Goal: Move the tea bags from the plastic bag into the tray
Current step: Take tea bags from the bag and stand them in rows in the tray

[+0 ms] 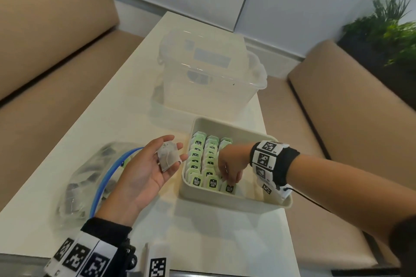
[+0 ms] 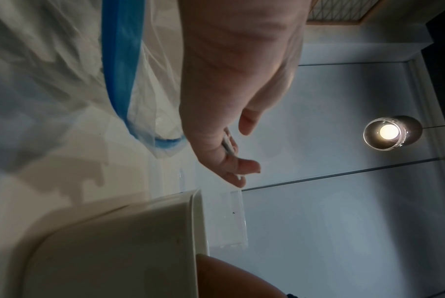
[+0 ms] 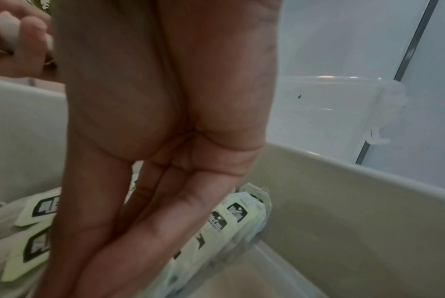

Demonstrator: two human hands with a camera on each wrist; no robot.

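Observation:
My left hand [image 1: 146,164] lies palm up beside the tray, and a grey tea bag [image 1: 168,156] rests on its relaxed fingers. From the left wrist, only the edge of that tea bag [image 2: 227,145] shows past the hand [image 2: 216,96]. The beige tray [image 1: 236,201] holds three rows of green-labelled tea bags [image 1: 198,159]. My right hand [image 1: 229,181] reaches down into the tray, its fingertips pinching the front tea bag [image 1: 228,188] of the right-hand row. In the right wrist view the thumb and fingers [image 3: 165,221] run down together among the labels. The plastic bag [image 1: 90,182] with a blue zip lies to the left.
A clear plastic box [image 1: 209,78] stands just behind the tray on the white table [image 1: 117,101]. Beige benches run along both sides of the table. A plant [image 1: 387,36] stands at the far right. The right part of the tray floor [image 1: 252,184] is bare.

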